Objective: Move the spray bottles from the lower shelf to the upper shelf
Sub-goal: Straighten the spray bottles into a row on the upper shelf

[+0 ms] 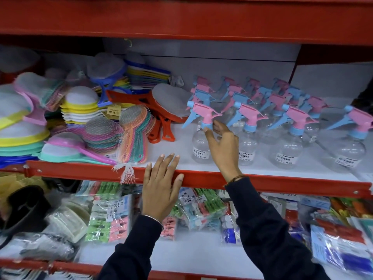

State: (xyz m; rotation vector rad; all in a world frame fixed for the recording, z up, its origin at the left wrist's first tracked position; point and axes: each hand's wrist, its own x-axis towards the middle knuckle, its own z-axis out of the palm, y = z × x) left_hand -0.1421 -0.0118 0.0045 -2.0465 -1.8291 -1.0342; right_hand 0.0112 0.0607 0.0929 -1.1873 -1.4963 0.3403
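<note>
While right hand (222, 146) reaches, grip half-open at neck of upright front-left spray bottle (201, 136) | nothing held | left hand (161, 186) flat on shelf edge (282, 183)

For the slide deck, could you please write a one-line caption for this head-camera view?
Right hand touches the neck of a clear pink-and-blue-trigger spray bottle; left hand rests on the red shelf edge.

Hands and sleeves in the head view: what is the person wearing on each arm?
Both arms are in dark navy long sleeves. The left hand is bare, with a thin silvery bangle at its cuff. The right hand is bare too, with a thin brown braided thread band around the wrist above the cuff. No gloves or rings visible.
</note>
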